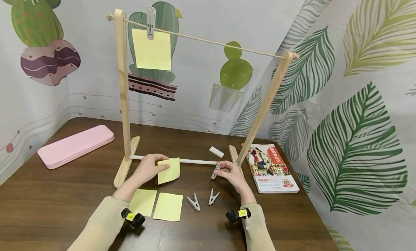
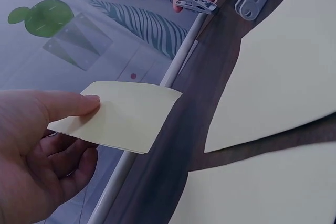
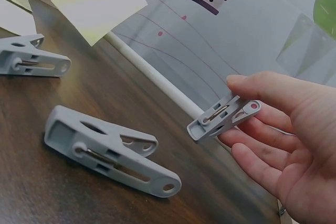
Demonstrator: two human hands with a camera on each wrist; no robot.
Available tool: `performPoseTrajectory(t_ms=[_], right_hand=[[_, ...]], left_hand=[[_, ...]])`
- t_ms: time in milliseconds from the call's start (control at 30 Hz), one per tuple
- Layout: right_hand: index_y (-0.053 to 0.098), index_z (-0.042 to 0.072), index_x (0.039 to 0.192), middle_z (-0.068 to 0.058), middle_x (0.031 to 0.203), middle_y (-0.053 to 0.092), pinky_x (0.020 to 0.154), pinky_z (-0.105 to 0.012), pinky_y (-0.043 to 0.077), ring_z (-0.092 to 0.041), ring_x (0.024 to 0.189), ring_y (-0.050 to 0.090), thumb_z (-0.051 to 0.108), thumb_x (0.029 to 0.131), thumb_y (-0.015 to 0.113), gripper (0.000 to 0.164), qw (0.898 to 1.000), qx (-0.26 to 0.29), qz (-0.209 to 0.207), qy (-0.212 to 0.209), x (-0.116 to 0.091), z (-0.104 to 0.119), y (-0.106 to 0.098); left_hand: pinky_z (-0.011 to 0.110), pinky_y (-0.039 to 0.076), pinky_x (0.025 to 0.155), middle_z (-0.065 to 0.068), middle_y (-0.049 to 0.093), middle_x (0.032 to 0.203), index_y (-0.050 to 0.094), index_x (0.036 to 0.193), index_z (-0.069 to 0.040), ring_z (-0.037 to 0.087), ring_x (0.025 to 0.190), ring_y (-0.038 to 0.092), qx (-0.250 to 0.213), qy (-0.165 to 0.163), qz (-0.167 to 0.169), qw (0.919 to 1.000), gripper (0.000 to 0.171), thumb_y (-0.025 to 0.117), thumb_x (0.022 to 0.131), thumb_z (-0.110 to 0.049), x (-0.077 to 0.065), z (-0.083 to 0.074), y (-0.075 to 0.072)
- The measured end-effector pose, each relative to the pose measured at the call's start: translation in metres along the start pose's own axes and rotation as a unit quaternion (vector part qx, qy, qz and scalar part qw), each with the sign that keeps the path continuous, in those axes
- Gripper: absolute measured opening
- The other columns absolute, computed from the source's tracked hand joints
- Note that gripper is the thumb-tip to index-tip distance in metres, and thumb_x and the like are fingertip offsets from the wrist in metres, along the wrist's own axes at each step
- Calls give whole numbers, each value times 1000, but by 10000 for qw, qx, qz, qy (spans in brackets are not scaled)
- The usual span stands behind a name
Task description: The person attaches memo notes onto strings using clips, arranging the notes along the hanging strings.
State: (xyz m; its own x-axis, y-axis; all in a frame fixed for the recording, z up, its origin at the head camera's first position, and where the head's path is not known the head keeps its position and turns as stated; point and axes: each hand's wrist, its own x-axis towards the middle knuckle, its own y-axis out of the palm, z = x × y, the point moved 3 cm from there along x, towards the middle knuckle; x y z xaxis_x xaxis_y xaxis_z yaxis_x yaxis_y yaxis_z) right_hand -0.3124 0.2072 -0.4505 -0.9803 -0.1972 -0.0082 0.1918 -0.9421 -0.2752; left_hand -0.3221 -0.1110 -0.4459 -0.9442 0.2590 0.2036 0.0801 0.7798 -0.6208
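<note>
My left hand (image 1: 150, 168) pinches a yellow sticky note (image 1: 169, 171) between thumb and fingers, just above the table near the white bar. In the left wrist view the thumb lies on top of that note (image 2: 126, 114). My right hand (image 1: 231, 173) holds a grey clothespin (image 1: 215, 171) by its handle end, as the right wrist view shows the clothespin (image 3: 223, 119) between thumb and fingers. Two more clothespins (image 1: 194, 202) lie on the table between the forearms. Two yellow notes (image 1: 168, 207) lie flat beside them, one partly behind the left forearm.
A wooden frame (image 1: 122, 85) carries a rope (image 1: 208, 39), where a clothespin (image 1: 151, 21) holds up a yellow note (image 1: 152, 50). A white bar (image 1: 198, 161) joins its feet. Around it are a pink case (image 1: 76, 145), a white block (image 1: 216, 151) and a book (image 1: 271, 168).
</note>
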Motion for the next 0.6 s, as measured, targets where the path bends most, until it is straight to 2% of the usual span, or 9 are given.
performPoseTrajectory(t_ms=[267,400,500,600], right_hand=[[55,-16,122,2,94,63,76,-19,50,-4,84,62,0,87,69,41,10000,48,34,-46,1,0,1],[55,-17,122,1,95,63,76,-18,50,-5,85,61,0,87,69,41,10000,13,36,-60,0,2,3],[55,-17,121,-2,97,65,77,-19,50,-5,85,61,0,88,68,40,9999,-13,17,-119,0,3,3],[56,-15,120,-3,99,65,77,-19,50,-5,86,62,-1,88,68,38,9999,15,-4,-138,6,-5,2]], left_hand=[[56,45,98,18,70,115,72,111,-3,42,116,59,-3,-16,-135,9999,25,72,89,-15,0,-1,-2],[44,49,84,15,72,110,73,106,-4,31,96,63,27,-102,-168,9998,23,73,87,-17,0,-1,-1],[35,43,73,14,72,106,73,104,-4,22,82,53,-7,-131,-171,9998,23,75,86,-18,-1,-3,-1],[32,40,70,12,72,101,74,103,-3,18,78,49,-53,-99,-221,9997,22,75,86,-17,-1,-4,-2]])
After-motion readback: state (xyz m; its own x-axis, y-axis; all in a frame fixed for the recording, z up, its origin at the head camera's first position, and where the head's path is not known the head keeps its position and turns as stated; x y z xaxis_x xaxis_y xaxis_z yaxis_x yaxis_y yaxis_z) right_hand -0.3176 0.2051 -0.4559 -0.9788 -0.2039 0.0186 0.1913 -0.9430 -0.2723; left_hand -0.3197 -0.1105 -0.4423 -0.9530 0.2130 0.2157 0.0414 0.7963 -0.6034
